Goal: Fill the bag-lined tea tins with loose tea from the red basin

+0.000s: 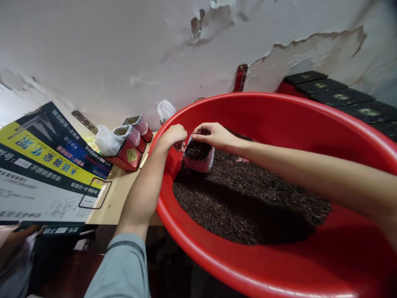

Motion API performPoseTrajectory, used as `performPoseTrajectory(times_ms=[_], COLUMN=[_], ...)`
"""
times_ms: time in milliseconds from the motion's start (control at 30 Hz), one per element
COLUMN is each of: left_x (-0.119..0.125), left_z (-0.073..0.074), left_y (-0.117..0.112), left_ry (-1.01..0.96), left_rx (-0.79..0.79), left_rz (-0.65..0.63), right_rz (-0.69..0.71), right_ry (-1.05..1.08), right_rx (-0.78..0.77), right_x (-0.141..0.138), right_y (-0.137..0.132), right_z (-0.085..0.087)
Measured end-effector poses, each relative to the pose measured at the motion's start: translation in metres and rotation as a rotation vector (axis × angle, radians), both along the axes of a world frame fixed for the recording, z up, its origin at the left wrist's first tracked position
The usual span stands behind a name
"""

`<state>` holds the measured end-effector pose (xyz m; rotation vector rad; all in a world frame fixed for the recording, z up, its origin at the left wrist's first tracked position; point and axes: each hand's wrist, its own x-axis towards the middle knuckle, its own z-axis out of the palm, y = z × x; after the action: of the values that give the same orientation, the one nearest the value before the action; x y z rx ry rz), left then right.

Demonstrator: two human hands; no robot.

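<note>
Inside the tub, the bag apparently touches right-hand fingers

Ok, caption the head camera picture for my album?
Left hand and right hand at a container of dark flakes inside a red tub.

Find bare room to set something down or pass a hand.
Set-down: narrow strip of tan board between printed carton and left forearm. Hand pass: red basin, between dark flakes and near-right rim. Crowded: left hand, right hand at lined container.
</note>
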<state>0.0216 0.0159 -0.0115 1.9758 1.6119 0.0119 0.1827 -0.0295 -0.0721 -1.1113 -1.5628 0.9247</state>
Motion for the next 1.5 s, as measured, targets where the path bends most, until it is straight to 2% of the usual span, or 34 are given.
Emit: performPoseTrajectory(times_ms=[67, 133, 233, 333, 400, 467, 567, 667, 767, 867, 933, 1000, 1067, 1133, 1300, 1433, 1500], left_x=[0.005, 0.015, 0.036, 0.051, 0.053, 0.052, 0.049, 0.051, 0.053, 0.048, 0.043, 0.042, 0.044, 0.048, 0.051, 0.05, 0.05], left_z=[-0.001, -0.009, -0.029, -0.048, -0.055, -0.057, -0.059, -0.062, -0.058, -0.048, -0.044, -0.044, -0.048, -0.051, -0.049, -0.055, -0.057], left_y=[-0.004, -0.011, -0.022, -0.026, -0.025, -0.025, -0.029, -0.031, -0.022, -0.01, -0.009, -0.013, -0.02, -0.025, -0.022, -0.013, -0.008], left_ry=[0.067, 0.094, 0.127, 0.247, 0.302, 0.33, 0.36, 0.355, 0.288, 0.122, 0.05, 0.084, 0.174, 0.254, 0.201, 0.254, 0.228], left_rx=[0.196, 0.389, 0.464, 0.437, 0.441, 0.452, 0.489, 0.515, 0.477, 0.375, 0.394, 0.457, 0.467, 0.443, 0.575, 0.482, 0.494], left_rz=[-0.108, -0.266, -0.461, -0.475, -0.416, -0.386, -0.435, -0.427, -0.393, -0.301, -0.282, -0.364, -0.492, -0.569, -0.502, -0.52, -0.489], right_rz=[-0.032, -0.083, -0.161, -0.195, -0.15, -0.079, 0.041, 0.203, 0.4, 0.593, 0.707, 0.721, 0.652, 0.592, 0.605, 0.623, 0.645], right_ry=[-0.185, -0.417, -0.769, -1.013, -1.074, -1.083, -1.097, -1.142, -1.195, -1.225, -1.238, -1.237, -1.211, -1.166, -1.099, -1.126, -1.146], right_rx=[0.029, 0.064, -0.004, -0.108, -0.132, -0.082, 0.009, -0.008, -0.042, -0.073, -0.074, -0.01, 0.089, 0.152, 0.141, 0.121, 0.117], right_x=[0.027, 0.06, 0.107, 0.132, 0.132, 0.122, 0.103, 0.088, 0.079, 0.075, 0.073, 0.072, 0.07, 0.067, 0.065, 0.069, 0.071], right_y=[-0.012, -0.029, -0.055, -0.067, -0.069, -0.072, -0.086, -0.107, -0.125, -0.136, -0.139, -0.14, -0.14, -0.14, -0.136, -0.135, -0.136], right_z=[-0.002, -0.013, -0.045, -0.074, -0.078, -0.069, -0.044, -0.026, -0.021, -0.017, -0.014, -0.01, -0.007, -0.006, -0.003, 0.001, 0.003])
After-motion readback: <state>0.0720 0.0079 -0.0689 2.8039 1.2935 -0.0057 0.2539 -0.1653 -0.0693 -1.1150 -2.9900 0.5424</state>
